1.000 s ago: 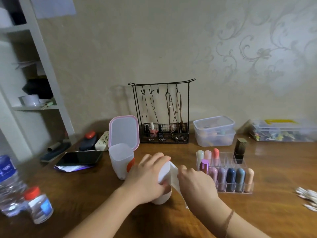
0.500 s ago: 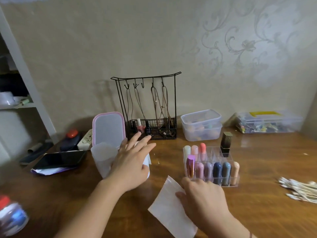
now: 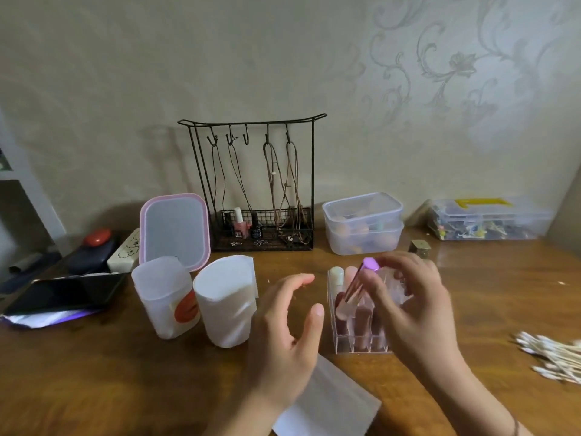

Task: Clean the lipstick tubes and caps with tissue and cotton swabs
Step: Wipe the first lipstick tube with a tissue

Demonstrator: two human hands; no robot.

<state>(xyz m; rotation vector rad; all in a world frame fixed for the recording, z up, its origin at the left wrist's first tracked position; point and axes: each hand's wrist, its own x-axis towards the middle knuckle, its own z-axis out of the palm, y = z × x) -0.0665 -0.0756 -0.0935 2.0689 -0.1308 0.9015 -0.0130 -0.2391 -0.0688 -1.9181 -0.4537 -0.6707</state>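
Observation:
My right hand (image 3: 412, 303) pinches a purple-capped lipstick tube (image 3: 360, 280) and holds it tilted above the clear lipstick organizer (image 3: 341, 338), which holds several more tubes. My left hand (image 3: 287, 338) hovers to the left of the organizer with its fingers loosely curved and nothing in them. A torn white tissue sheet (image 3: 330, 404) lies flat on the table under my wrists. The tissue roll (image 3: 226, 303) stands next to its open plastic holder (image 3: 165, 297). A pile of cotton swabs (image 3: 553, 354) lies at the right edge.
A wire jewellery stand (image 3: 261, 184) with nail polish bottles stands at the back. Stacked clear boxes (image 3: 363, 223), a long clear case (image 3: 484, 220), a dark gold lipstick (image 3: 419, 247), a phone (image 3: 66, 292) and a power strip (image 3: 124, 251) share the wooden table (image 3: 94, 372).
My right hand let go of the tissue sheet and lifted the purple lipstick out of the organizer. My left hand left the tissue roll and moved right toward the organizer.

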